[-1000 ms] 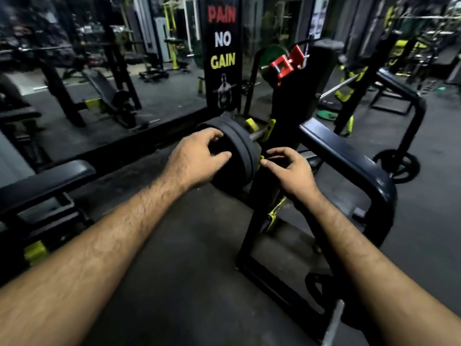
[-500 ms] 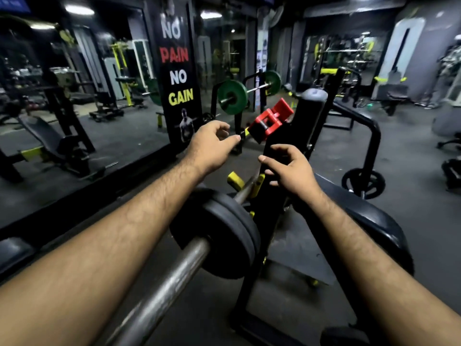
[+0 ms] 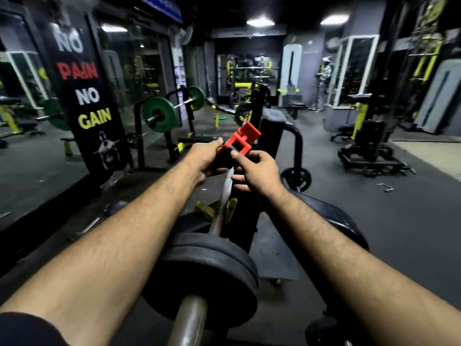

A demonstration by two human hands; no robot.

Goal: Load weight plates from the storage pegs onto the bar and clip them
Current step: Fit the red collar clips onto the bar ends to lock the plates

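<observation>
A steel bar (image 3: 190,318) runs away from me up the middle of the view. Two black weight plates (image 3: 212,270) sit side by side on it, low in the frame. Further up the bar, a red clip (image 3: 240,141) sits near the upright of a black rack (image 3: 270,131). My left hand (image 3: 205,158) grips the clip from the left, fingers curled round it. From the right, my right hand (image 3: 258,172) pinches it with thumb and forefinger. The clip's lower part is hidden behind my fingers.
A black padded bench (image 3: 334,221) lies just right of the bar. A "NO PAIN NO GAIN" banner (image 3: 84,96) stands at the left. Behind it is a rack with green plates (image 3: 158,114) on a bar. A small black plate (image 3: 296,178) hangs on the rack's far foot.
The view has lifted from the plates. Both hands have left the plates and risen up the bar, closing on the red clip; half a second ago they had not reached it.
</observation>
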